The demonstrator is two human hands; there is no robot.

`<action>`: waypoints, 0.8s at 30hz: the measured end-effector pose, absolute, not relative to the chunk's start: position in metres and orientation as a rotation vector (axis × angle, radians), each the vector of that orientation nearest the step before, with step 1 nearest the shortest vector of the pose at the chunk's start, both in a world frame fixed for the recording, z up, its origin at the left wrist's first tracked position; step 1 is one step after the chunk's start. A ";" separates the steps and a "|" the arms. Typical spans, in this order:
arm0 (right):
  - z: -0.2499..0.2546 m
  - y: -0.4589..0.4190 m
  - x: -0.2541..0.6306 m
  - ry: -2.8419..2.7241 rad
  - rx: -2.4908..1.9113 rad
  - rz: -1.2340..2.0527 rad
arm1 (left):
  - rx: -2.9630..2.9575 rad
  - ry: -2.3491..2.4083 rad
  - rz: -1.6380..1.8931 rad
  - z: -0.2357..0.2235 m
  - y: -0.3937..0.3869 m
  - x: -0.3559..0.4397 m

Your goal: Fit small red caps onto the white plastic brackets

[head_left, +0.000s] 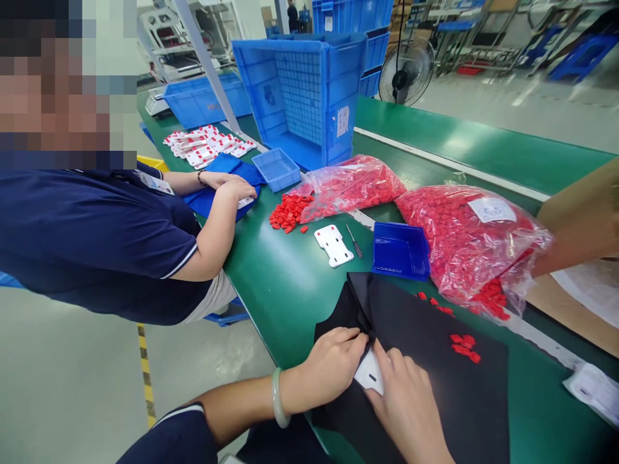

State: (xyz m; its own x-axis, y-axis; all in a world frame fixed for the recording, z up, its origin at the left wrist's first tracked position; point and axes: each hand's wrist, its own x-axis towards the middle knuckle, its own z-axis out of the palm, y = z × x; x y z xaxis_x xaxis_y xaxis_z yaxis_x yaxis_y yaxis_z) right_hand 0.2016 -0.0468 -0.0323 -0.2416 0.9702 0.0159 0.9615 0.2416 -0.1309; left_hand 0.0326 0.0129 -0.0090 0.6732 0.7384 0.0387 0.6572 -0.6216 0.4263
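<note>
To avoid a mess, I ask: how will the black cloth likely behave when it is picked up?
The black cloth is probably floppy, since it bunches beside the left hand. Lifting it would likely send the loose red pieces lying on it sliding.

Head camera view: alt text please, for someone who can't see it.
A person's hands hold a white plate and black cloth over a green table, with small red pieces on the cloth. Beyond lie plastic bags of red pieces; at picture left, another person handles blue cloth.
</note>
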 end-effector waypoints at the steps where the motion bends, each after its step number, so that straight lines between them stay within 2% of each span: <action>1: -0.031 -0.047 0.201 -2.400 -1.880 0.144 | 2.534 1.102 0.273 -0.010 0.013 0.033; 9: -0.035 -0.055 0.200 -2.358 -1.916 0.071 | 2.423 1.295 0.329 -0.001 0.021 0.013; 15: -0.037 -0.070 0.212 -2.232 -1.948 -0.092 | 1.920 1.489 0.777 0.019 -0.009 -0.016; 18: -0.022 -0.070 0.191 -2.158 -1.865 -0.083 | 1.701 1.332 0.919 0.025 -0.025 -0.013; 24: -0.005 -0.061 0.141 -2.101 -1.641 -0.115 | 1.142 1.043 0.942 0.019 -0.013 -0.020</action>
